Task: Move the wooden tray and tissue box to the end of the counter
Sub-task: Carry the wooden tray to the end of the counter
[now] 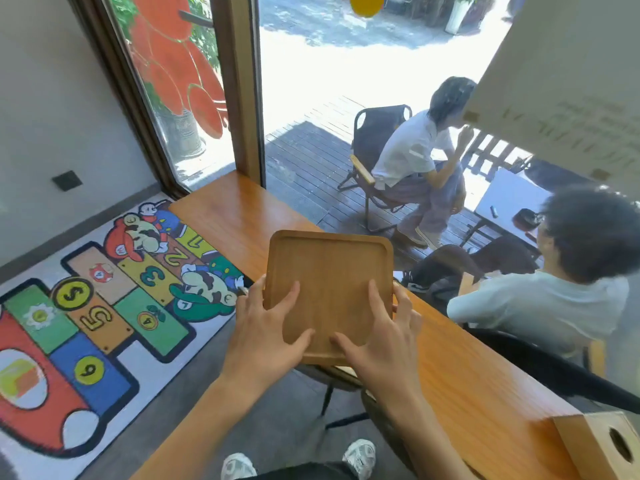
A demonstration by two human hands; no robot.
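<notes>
Hands grip a square wooden tray at frame centre, above the orange wooden counter: left hand and right hand each clasp a near corner, thumbs spread across its inside. Wooden tissue box sits on the counter, lower right.

A square wooden tray with a raised rim sits above the long wooden counter, the left hand at its seven o'clock corner, the right hand at five o'clock. A wooden tissue box with a round hole rests on the counter at four o'clock from the tray, well apart; a patterned hopscotch floor mat lies at nine o'clock.
</notes>
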